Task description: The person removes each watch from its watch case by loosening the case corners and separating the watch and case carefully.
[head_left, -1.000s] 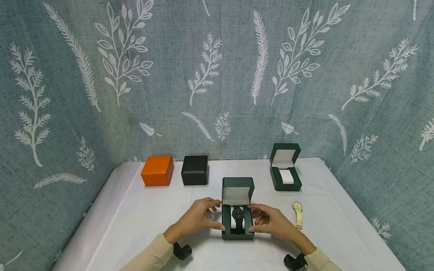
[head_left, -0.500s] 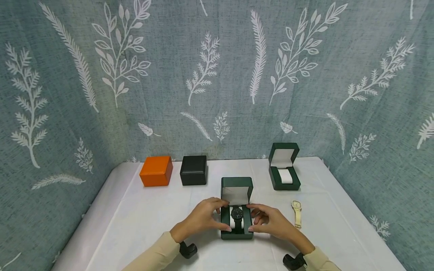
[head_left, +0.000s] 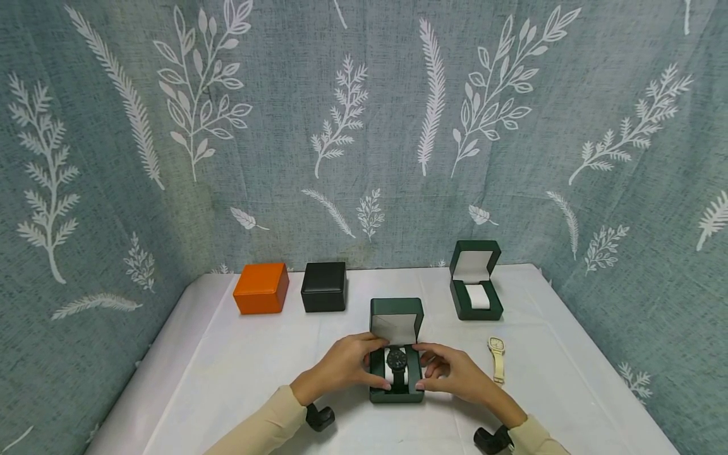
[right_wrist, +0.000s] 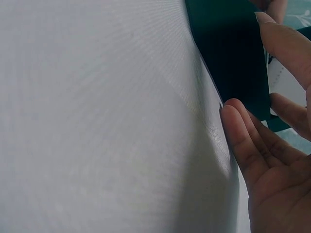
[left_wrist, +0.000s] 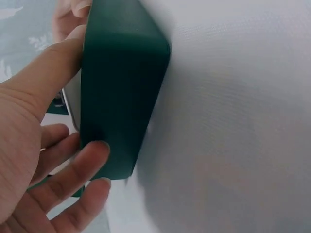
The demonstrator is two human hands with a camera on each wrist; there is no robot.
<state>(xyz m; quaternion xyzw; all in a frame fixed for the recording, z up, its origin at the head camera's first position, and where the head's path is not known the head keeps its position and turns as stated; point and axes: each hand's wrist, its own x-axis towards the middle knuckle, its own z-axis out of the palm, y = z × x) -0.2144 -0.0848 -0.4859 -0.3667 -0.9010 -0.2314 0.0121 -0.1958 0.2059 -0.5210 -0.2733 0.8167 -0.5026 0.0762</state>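
A dark green watch box stands before me with its lid raised. Inside, a black watch sits wrapped round a white cushion. My left hand holds the left side, its thumb and index finger reaching over the rim near the cushion. In the left wrist view, other fingertips lie at the outer wall by a far corner. My right hand grips the right side, thumb near the front and index finger near the hinge. The right wrist view shows its thumb on the rim of the box.
To the right lies a gold watch. Behind it stands another green watch box, lid up, holding a white cushion. An orange box and a black box, both closed, stand at the back left on the white tablecloth.
My left hand has moved right, from beside the box to over its left rim, close to the cushion. The right hand keeps its place on the right side.
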